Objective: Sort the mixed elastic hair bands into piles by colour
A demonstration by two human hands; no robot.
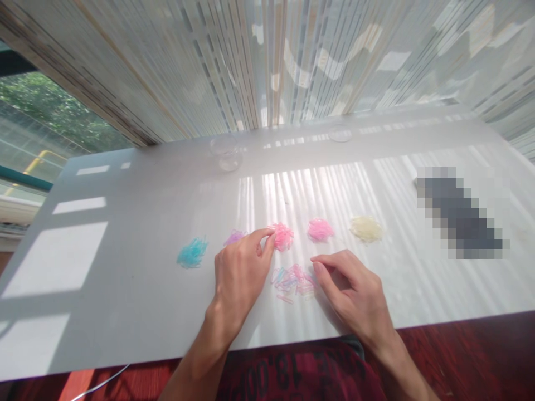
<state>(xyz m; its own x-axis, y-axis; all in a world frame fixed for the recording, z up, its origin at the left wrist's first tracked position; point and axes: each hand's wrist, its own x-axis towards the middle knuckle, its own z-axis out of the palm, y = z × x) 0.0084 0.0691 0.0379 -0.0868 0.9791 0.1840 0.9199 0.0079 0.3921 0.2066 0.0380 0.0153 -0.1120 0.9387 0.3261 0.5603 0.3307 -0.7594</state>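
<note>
Small loops lie on the white table in separate piles: teal (192,253), purple (234,237), hot pink (284,236), light pink (320,230) and pale yellow (366,229). Nearer the front is a mixed-colour pile (295,280). My left hand (242,267) has thumb and forefinger pinched at the left edge of the hot pink pile; what is between them is too small to name. By the right side of the mixed pile, my right hand (353,289) holds thumb and forefinger close together, and anything between their tips cannot be made out.
A clear round container (229,160) stands at the back of the white table (146,223), with a clear round lid (340,133) farther right. A pixelated dark object (460,214) lies on the right. Striped curtains hang behind, beside a window on the left.
</note>
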